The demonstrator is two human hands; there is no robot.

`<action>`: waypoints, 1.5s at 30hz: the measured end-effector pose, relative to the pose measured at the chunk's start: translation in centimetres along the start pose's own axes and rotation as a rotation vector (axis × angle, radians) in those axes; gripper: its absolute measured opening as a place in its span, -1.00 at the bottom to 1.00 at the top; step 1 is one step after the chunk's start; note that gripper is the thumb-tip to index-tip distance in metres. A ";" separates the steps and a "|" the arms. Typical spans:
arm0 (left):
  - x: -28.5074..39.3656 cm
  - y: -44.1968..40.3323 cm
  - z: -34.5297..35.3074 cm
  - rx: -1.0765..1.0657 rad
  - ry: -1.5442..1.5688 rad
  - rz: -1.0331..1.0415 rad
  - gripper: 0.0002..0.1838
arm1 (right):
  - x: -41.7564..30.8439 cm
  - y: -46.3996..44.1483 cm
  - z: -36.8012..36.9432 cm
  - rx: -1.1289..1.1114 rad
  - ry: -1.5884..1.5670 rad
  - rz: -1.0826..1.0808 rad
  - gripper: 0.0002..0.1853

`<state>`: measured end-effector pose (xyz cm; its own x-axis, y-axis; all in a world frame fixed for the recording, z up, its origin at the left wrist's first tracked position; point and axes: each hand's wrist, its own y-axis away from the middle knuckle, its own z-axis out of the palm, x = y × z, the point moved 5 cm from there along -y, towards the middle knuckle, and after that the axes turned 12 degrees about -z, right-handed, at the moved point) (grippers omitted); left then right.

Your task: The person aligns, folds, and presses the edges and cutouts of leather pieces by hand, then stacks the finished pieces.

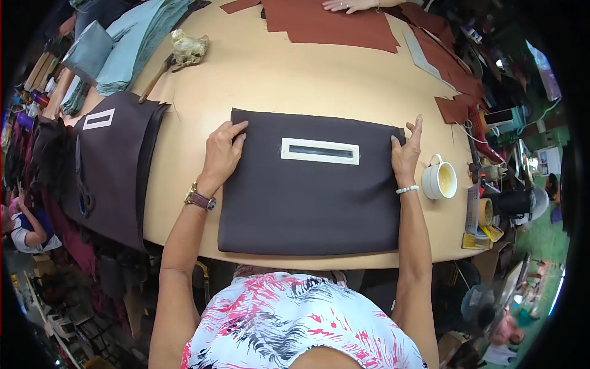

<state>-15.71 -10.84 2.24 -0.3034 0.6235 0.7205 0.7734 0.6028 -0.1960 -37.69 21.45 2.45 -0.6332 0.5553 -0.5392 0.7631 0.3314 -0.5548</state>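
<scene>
Dark cloth (307, 206) — between both grips (223, 154) (406, 158)

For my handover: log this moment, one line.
left hand: on cloth's left edge | right hand: on right edge | cup: right of cloth

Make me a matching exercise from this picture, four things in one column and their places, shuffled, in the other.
Things
1. Dark folded fabric with a white-framed rectangular slot
2. White, round, handled cup
3. Scissors with dark loop handles
4. Rust-red flat cloth

Places
A. Lying on another dark fabric piece, at the left
B. Between the person's left hand and right hand
C. Under another person's hand
D. Just right of the right wrist

Pairs: 1-B, 2-D, 3-A, 4-C
</scene>
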 end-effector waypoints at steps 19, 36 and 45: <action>-0.5 -1.2 0.1 0.023 -0.074 -0.055 -0.69 | 0.9 -1.0 0.2 -0.022 0.088 0.108 -0.10; 0.4 -8.1 0.0 -0.426 -0.347 -0.121 -0.71 | 2.2 -4.0 1.3 -0.229 -0.029 0.152 -0.13; 4.6 -5.1 -0.2 0.299 -0.613 0.293 -0.58 | 0.6 -5.9 2.6 -0.080 0.123 0.010 -0.24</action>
<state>-20.98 -11.14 6.68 -0.4319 0.8928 0.1276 0.7123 0.4245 -0.5590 -42.94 17.89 3.78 -0.6089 0.6461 -0.4602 0.7801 0.3824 -0.4952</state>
